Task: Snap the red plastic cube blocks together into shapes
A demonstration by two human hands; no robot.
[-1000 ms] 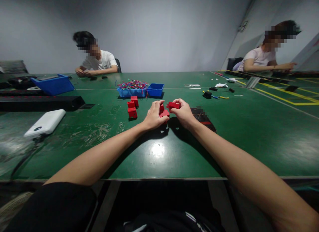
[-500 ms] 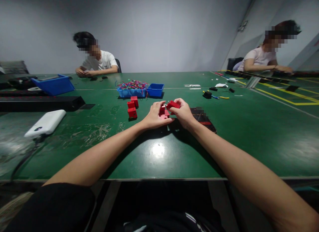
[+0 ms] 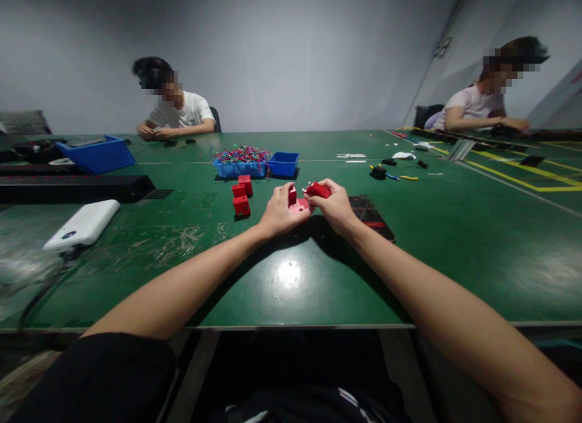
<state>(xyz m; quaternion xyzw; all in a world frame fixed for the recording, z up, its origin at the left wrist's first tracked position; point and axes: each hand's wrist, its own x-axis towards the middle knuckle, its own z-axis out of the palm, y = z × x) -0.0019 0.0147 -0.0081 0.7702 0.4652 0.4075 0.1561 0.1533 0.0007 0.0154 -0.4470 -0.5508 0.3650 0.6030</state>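
Note:
My left hand [image 3: 277,212] is closed around a red block-like part [image 3: 297,205] with a dark hole in its face, above the green table. Just to its right, my right hand [image 3: 337,206] pinches a ridged red piece [image 3: 319,189] with small shiny metal tips pointing toward the left hand. The two red pieces are apart by a small gap. Fingers hide part of each. Several red blocks [image 3: 241,205] stand left of my left hand. A dark flat box with a red stripe [image 3: 371,220] lies beside my right wrist.
Ahead stand a blue tray [image 3: 240,168] heaped with coloured wires and a smaller blue bin [image 3: 284,164]. A white power bank [image 3: 84,225] with a cable lies left. Yellow-and-blue-handled pliers [image 3: 402,177] lie right. Two people [image 3: 182,115] sit across the table.
My left fingers have drawn back a little to the left, showing more of the red part. The right hand's red piece has tilted and separated slightly from it.

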